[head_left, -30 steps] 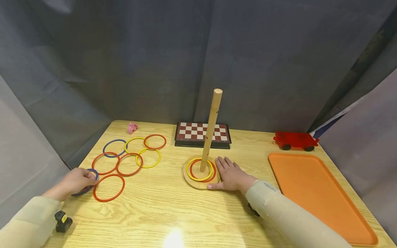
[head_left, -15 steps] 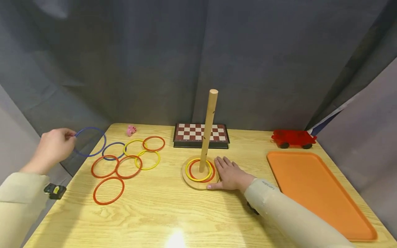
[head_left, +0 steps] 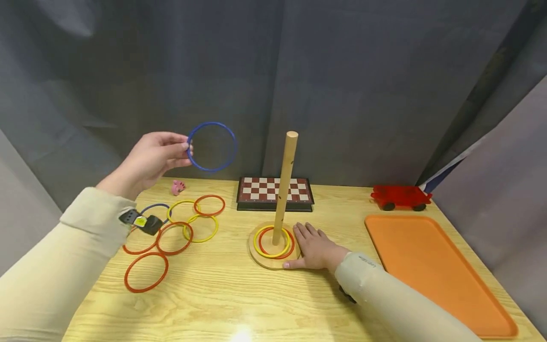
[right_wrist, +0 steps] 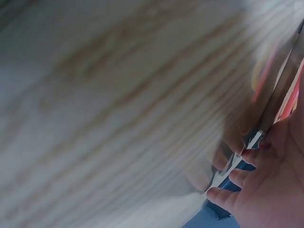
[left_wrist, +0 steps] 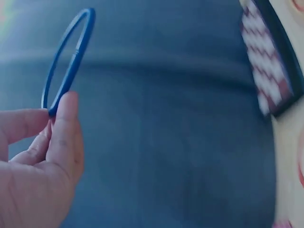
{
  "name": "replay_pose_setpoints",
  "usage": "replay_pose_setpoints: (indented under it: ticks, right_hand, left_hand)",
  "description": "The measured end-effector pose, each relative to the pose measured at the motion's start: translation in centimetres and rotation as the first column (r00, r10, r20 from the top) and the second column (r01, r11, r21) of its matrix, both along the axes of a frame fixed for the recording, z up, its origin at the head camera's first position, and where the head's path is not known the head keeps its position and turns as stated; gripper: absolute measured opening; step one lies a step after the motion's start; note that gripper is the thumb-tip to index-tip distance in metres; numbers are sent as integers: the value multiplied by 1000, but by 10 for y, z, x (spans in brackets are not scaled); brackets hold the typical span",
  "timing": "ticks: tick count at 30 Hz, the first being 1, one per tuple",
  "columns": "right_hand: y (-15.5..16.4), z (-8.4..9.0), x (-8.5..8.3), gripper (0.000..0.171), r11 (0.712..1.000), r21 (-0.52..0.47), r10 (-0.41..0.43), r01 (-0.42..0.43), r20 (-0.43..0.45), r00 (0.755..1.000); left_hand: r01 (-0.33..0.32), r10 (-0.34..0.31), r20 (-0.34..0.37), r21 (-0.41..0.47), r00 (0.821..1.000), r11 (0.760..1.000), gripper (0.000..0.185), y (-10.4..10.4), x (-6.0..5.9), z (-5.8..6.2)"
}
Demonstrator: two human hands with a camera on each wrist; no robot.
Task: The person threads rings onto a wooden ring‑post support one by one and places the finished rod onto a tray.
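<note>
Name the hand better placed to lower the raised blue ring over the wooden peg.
Left, I'd judge: the left hand pinches the raised blue ring, while the right hand holds no ring and touches the edge of the round base under the wooden peg.

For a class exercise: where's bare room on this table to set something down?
Bare tabletop: front, between the nearest red ring and right sleeve; back, between chessboard and red toy car. Crowded: left, overlapping loose rings; centre, right hand at the ring-toss base.

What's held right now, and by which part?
The left hand pinches a blue ring by one side of its rim; the right hand grips nothing.
</note>
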State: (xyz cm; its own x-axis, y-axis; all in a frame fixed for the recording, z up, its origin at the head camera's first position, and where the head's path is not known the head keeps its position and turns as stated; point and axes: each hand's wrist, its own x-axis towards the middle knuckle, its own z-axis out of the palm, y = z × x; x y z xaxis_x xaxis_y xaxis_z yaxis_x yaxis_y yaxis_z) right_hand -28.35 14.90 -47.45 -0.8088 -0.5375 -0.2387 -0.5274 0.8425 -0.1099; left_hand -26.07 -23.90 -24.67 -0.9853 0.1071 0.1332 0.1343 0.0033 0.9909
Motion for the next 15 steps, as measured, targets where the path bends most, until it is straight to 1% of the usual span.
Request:
replay_pose_setpoints:
  ticks: [2,4,5,7,9,11,15]
  right_hand:
    - [0,0,-1,117,1000,3,0,0,-3,1000]
    - [0,0,-2,117,1000,8,0,0,-3,1000]
    - [-1,-1,-3,117,1000,4,1,-1,-3,1000]
    - [-2,-2,-4,117,1000,7,2,-2,-2,1000]
    - [-3,-3,-4,118,1000,4,0,0,3,1000]
    - [-4,-2,-4,118,1000,3,-4,4,4,1000]
    - [-6,0,-4,117,1000,0,-11,11,4,1000]
  left_hand:
    - [43,-43,-10,82,999,996,10,20,-4,15]
    - [77,-75,-17,152,997,985,10,39,-7,26]
    - [88,-85,-20,174,996,981,11,48,-9,31]
    - [101,-100,-15,183,995,978,11,65,-10,36]
    - [107,-109,4,156,994,982,11,80,-12,37]
    - [105,-108,24,96,994,990,12,93,-14,33]
    - [99,-99,78,8,992,995,16,109,-20,17]
